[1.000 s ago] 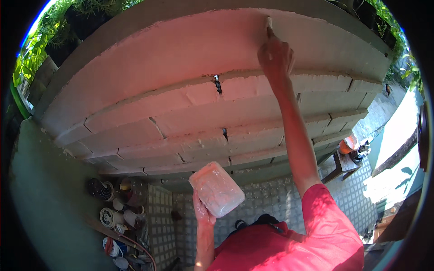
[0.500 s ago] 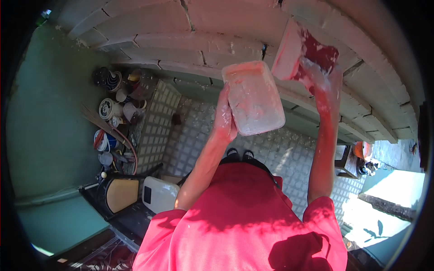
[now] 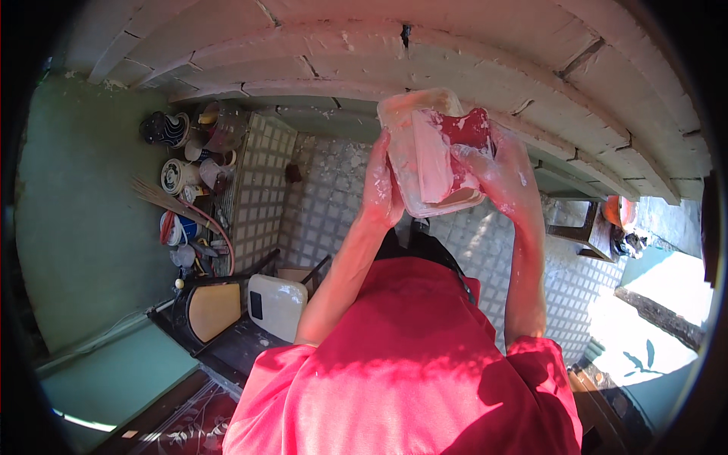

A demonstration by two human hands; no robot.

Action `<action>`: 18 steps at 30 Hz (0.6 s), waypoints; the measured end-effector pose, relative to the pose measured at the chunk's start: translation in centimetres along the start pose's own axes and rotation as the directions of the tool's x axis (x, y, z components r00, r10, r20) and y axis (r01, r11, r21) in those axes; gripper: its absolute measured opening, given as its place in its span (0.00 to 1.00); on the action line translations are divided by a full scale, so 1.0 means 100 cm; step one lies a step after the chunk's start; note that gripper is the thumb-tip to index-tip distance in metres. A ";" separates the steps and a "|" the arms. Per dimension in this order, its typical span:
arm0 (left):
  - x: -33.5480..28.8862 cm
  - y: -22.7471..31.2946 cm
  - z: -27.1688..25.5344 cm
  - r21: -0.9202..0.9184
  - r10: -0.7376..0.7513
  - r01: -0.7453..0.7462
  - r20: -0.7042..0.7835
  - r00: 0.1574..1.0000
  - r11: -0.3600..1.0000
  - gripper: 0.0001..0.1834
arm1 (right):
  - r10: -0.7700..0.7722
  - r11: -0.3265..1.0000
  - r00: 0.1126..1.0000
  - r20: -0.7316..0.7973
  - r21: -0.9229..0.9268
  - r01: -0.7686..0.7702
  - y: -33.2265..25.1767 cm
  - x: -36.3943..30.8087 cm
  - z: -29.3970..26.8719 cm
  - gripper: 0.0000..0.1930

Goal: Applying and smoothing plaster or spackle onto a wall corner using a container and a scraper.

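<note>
My left hand [image 3: 381,182] grips the long side of a shallow, whitish rectangular plastic container [image 3: 402,102], smeared with pale filler. In my right hand [image 3: 508,171] is a red putty spreader [image 3: 472,127], its broad edge coated with a thick band of pale filler [image 3: 432,155]. The spreader is over the container and hides much of its inside; whether the two touch I cannot tell. White smears mark the fingers of both hands. Ahead of me a wall of wide overlapping boards [image 3: 341,57] carries pale patches and dark gaps at its joints.
Pots and buckets [image 3: 180,176] stand on a shelf at the left, with a broom [image 3: 155,195] beside them. A chair [image 3: 208,311] and a white panel [image 3: 277,307] are at lower left. A bench [image 3: 595,231] with an orange object [image 3: 618,212] stands right, on the tiled floor [image 3: 318,182].
My right hand has brought the spreader down and left from the boards to over the container. My left hand still holds the container. The view has shifted slightly.
</note>
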State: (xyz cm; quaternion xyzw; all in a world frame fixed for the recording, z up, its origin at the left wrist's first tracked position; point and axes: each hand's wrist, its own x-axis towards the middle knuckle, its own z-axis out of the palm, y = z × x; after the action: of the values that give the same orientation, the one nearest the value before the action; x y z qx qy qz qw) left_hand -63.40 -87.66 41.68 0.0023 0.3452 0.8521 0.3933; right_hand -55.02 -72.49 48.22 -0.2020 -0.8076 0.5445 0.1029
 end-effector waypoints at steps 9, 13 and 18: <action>0.016 0.021 -0.019 0.002 -0.146 0.146 0.067 0.987 0.989 0.29 | -0.027 0.998 0.999 0.025 0.050 0.026 0.007 0.023 0.033 0.15; 0.026 0.037 -0.039 -0.010 -0.203 0.204 0.064 0.977 0.979 0.28 | 0.019 0.977 0.999 0.049 0.212 -0.029 0.003 0.036 0.056 0.14; 0.037 0.076 -0.065 -0.019 -0.230 0.235 0.147 0.962 0.972 0.29 | 0.124 0.880 0.988 0.094 0.449 -0.153 -0.017 0.053 0.089 0.14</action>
State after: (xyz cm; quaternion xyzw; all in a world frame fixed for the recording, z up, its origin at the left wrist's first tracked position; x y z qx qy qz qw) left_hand -72.86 -92.42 40.24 0.0159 0.2983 0.8038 0.5145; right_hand -63.57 -78.21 46.09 -0.2122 -0.6440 0.7303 0.0826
